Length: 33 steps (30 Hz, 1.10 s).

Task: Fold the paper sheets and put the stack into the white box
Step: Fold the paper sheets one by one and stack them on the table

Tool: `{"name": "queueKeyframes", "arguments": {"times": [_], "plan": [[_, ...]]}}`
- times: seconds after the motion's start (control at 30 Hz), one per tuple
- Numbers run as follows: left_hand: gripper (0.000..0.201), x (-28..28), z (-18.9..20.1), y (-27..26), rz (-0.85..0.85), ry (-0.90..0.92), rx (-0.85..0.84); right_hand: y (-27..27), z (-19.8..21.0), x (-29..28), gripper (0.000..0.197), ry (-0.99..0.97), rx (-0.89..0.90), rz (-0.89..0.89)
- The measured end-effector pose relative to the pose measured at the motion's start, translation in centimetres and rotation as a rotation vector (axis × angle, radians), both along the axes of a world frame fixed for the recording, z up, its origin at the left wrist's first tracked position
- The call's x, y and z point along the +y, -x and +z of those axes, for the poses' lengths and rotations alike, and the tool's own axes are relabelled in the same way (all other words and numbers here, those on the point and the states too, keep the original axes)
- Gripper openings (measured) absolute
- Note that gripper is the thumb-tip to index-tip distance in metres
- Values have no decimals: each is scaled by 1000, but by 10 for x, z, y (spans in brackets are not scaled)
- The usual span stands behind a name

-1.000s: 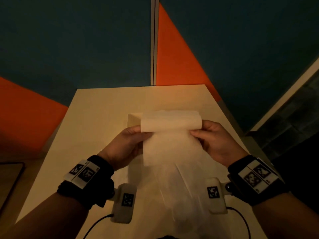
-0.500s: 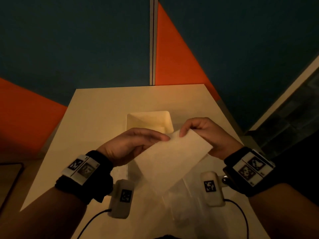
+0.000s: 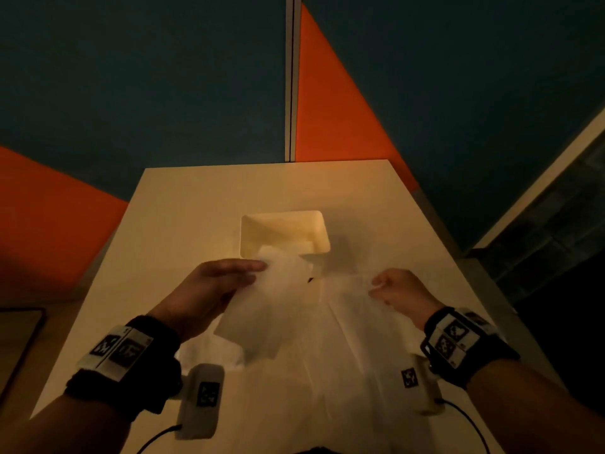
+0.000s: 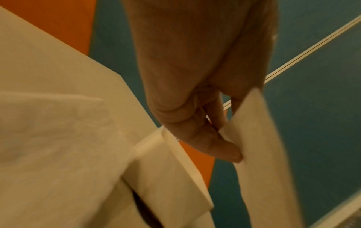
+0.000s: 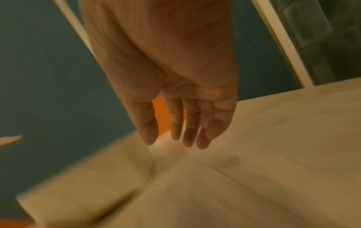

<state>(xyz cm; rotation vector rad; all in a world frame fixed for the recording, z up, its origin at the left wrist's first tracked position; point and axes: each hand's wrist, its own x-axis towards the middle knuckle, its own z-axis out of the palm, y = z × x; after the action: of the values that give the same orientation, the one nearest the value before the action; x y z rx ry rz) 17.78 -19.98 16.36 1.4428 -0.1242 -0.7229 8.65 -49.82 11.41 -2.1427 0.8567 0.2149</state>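
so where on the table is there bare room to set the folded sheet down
Bare table lies left of the white box, beyond its far rim, and along the right edge. The near middle is crowded: loose paper sheets spread between left hand and right hand.

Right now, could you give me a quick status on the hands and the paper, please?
Left hand holds folded sheet near white box. Right hand open, above loose sheets on table. Nothing blocking the box.
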Motion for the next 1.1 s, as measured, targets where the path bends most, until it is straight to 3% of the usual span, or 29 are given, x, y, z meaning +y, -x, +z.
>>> {"name": "queueKeyframes", "arguments": {"times": [0.13, 0.27, 0.33, 0.5, 0.8, 0.87, 0.93, 1.03, 1.1], "plan": [[22, 23, -21, 2, 99, -180, 53, 17, -35, -7, 55, 168, 242, 112], [21, 39, -45, 5, 172, -316, 94, 22, -47, -1, 75, 209, 258, 92], [25, 46, -54, 5, 169, -457, 20, 22, -51, 0, 81, 233, 262, 92], [29, 56, -62, 6, 124, -694, -197, 23, -51, 3, 68, 203, 253, 101], [33, 63, -73, 7, 247, -712, -338, 25, -62, -3, 58, 209, 226, 150], [33, 63, -75, 7, 234, -749, -355, 26, -61, -3, 46, 203, 209, 182], [33, 63, -76, 6, 187, -798, -390, 25, -55, -5, 23, 203, 157, 189], [36, 63, -74, 4, 82, -1000, -548, 19, -31, -4, 29, 171, 25, 210], [39, 56, -66, 4, 30, -1095, -668, 14, -6, 1, 22, 106, -84, 257]]}}
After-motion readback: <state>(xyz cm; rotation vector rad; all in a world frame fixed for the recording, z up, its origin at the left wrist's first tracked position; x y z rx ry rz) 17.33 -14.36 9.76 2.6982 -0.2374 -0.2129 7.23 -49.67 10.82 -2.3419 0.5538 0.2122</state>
